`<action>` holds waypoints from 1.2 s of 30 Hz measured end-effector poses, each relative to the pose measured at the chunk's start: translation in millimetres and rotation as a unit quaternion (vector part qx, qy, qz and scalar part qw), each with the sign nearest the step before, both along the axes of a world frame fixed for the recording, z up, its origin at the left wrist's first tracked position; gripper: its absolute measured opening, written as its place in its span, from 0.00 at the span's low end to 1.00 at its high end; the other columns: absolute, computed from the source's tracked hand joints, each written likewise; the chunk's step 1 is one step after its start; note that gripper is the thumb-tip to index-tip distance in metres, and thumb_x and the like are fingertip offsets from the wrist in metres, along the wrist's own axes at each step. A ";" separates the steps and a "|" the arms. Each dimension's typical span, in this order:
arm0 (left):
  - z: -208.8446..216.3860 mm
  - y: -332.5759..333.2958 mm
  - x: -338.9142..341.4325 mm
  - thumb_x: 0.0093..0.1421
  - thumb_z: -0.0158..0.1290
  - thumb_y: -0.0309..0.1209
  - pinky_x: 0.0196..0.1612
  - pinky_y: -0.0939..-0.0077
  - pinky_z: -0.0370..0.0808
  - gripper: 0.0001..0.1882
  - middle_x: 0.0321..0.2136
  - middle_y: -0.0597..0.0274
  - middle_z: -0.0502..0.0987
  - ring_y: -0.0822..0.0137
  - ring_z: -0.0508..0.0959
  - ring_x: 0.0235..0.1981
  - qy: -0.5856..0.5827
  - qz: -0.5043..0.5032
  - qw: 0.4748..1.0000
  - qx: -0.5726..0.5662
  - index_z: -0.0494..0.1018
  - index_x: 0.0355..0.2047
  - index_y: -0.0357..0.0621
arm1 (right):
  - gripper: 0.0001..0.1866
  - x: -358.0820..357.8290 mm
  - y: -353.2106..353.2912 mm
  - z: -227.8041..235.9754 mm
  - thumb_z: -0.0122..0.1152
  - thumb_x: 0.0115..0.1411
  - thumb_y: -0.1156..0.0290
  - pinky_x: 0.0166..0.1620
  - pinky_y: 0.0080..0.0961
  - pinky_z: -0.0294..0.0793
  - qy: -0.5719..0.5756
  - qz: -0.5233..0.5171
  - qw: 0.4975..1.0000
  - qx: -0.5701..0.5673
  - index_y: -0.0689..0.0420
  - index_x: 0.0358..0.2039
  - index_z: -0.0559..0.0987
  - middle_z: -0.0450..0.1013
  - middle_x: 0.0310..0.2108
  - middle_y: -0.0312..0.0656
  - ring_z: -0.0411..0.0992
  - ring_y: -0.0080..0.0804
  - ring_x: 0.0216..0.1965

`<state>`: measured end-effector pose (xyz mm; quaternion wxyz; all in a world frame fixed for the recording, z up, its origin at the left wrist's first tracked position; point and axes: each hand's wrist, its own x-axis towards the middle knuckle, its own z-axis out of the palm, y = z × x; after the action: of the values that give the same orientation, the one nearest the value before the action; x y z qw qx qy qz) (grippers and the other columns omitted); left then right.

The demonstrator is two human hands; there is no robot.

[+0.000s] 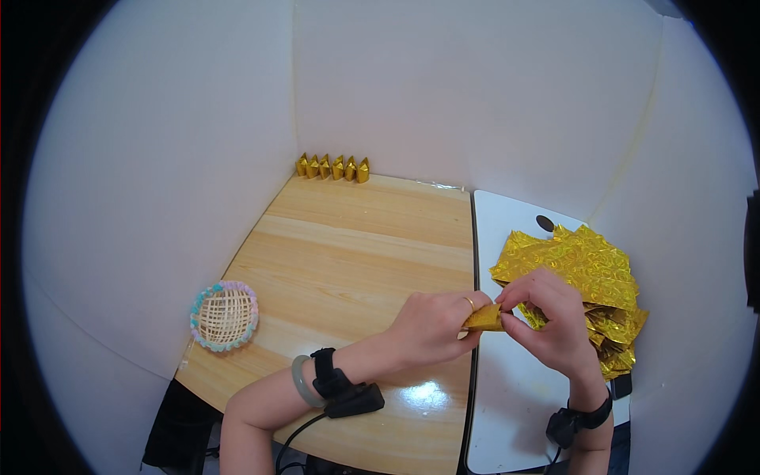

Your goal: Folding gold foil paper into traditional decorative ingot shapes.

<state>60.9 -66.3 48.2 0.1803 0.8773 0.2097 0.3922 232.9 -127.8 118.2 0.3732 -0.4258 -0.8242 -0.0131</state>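
Between my two hands is a small folded piece of gold foil paper, held above the seam where the wooden and white tabletops meet. My left hand, with a ring on one finger, is closed around its left end. The thumb and fingertips of my right hand pinch its right end. Just beyond my right hand lies a loose pile of patterned gold foil sheets, partly hidden by that hand.
Several folded gold paper pieces stand in a row at the back left corner. A small woven basket with a pastel rim sits at the left edge of the wooden tabletop. White walls enclose the tables. Cables hang from both wristbands.
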 end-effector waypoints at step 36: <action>-4.9 20.6 -4.1 0.62 0.45 0.35 0.41 0.72 0.76 0.23 0.44 0.58 0.69 0.64 0.73 0.44 -0.414 -0.130 0.792 -0.430 0.54 0.54 0.40 | 0.05 47.5 26.1 -15.0 0.52 0.58 0.81 0.38 0.10 0.68 0.402 0.008 0.907 -0.121 0.61 0.35 0.72 0.72 0.31 0.32 0.70 0.14 0.34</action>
<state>56.8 -45.8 43.4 0.6577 0.4822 0.1458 0.5601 280.4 -101.7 103.2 0.6186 -0.4307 -0.6026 0.2621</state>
